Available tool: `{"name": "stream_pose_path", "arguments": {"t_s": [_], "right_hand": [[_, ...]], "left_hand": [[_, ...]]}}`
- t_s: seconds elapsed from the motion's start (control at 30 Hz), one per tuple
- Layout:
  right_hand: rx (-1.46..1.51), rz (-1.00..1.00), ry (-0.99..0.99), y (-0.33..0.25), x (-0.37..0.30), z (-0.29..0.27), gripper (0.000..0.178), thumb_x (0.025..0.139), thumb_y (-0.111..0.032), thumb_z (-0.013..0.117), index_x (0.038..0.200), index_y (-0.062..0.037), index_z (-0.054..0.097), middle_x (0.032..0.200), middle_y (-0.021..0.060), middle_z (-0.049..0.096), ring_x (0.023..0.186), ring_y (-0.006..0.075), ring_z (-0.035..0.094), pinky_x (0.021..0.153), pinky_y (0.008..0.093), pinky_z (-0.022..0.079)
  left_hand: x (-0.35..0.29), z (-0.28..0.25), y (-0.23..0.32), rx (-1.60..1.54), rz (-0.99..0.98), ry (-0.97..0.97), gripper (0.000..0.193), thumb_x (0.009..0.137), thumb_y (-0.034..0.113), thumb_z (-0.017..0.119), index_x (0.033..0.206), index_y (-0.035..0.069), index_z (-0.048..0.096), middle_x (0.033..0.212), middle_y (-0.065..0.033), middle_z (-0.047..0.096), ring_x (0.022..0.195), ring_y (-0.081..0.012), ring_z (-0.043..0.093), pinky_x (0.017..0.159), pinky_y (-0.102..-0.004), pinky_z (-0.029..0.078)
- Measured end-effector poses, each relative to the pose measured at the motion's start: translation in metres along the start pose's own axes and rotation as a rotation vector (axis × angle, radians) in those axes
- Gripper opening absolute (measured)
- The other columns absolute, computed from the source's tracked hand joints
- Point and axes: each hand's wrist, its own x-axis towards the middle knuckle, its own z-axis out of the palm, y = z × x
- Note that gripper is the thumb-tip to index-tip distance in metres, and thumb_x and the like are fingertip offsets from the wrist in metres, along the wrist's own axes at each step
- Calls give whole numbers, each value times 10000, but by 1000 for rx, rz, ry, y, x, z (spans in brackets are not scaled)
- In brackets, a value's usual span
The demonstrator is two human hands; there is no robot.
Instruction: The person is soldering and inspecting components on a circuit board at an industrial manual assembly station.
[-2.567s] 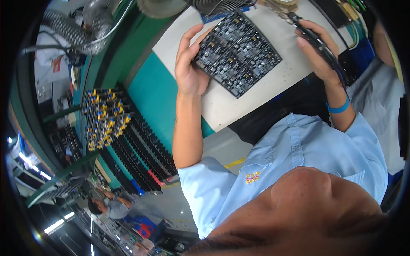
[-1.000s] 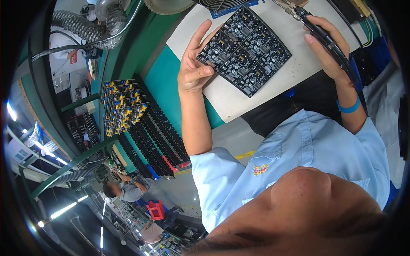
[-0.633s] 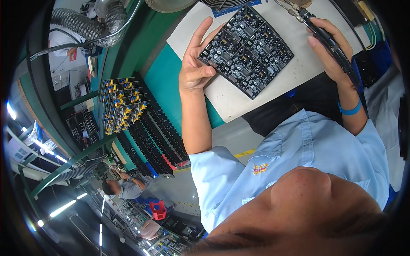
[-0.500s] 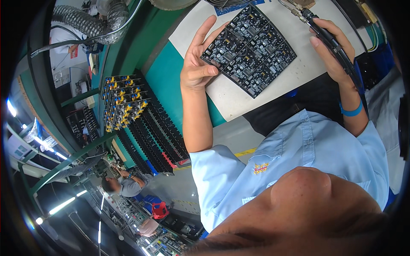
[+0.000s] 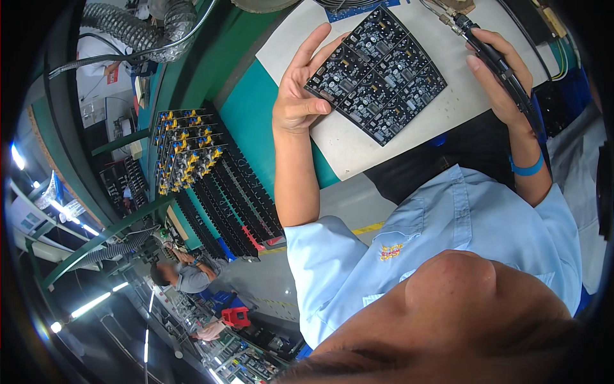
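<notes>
In my left hand [image 5: 299, 96] is a black circuit board panel [image 5: 377, 75], gripped at its left corner between the thumb and the fingers. Dense small components cover its face in a grid of repeated blocks. It is tilted above the white sheet. My right hand [image 5: 502, 77] is closed around a slim black hand tool [image 5: 507, 75] with a metal front end, resembling a soldering iron. The tool points to the far left and is apart from the panel. A blue band [image 5: 528, 168] circles my right wrist.
A white sheet [image 5: 332, 150] covers part of the green bench [image 5: 246, 105]. To the left stand black racks [image 5: 240, 192] and stacked boards with yellow parts [image 5: 185, 150]. A ribbed duct [image 5: 121, 24] hangs at the upper left. A person [image 5: 192, 278] works farther off.
Both hands keep their grips. The panel and my left hand have shifted very slightly to the right in the picture. In the background, the far person in pink has moved a little.
</notes>
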Motion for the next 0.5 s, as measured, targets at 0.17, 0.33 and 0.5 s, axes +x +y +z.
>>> {"name": "stream_pose_path", "arguments": {"t_s": [0.17,0.33,0.5], "right_hand": [[-18,17,8,-1,0,-2,419,882,5,673,1292,-3,588,1213,157,647,1052,249,675,933,310,516],[-30,7,23,1,-1,0,415,881,0,677,1287,-3,595,1207,159,655,1049,248,677,931,310,518],[-45,-89,21,0,0,-1,407,883,-8,681,1282,-1,598,1194,155,667,1041,238,680,930,308,518]], "left_hand": [[1,2,3,-39,-11,-21,1160,491,-106,830,1519,2,304,1432,-285,485,1311,-375,512,1102,-440,419],[-2,8,-5,-127,33,-82,1023,653,-84,746,1534,9,233,1464,-257,459,1301,-357,506,1113,-430,370],[-2,17,1,-182,-72,71,1303,458,-163,827,1567,20,168,1506,-238,414,1359,-355,450,1147,-428,323]]}}
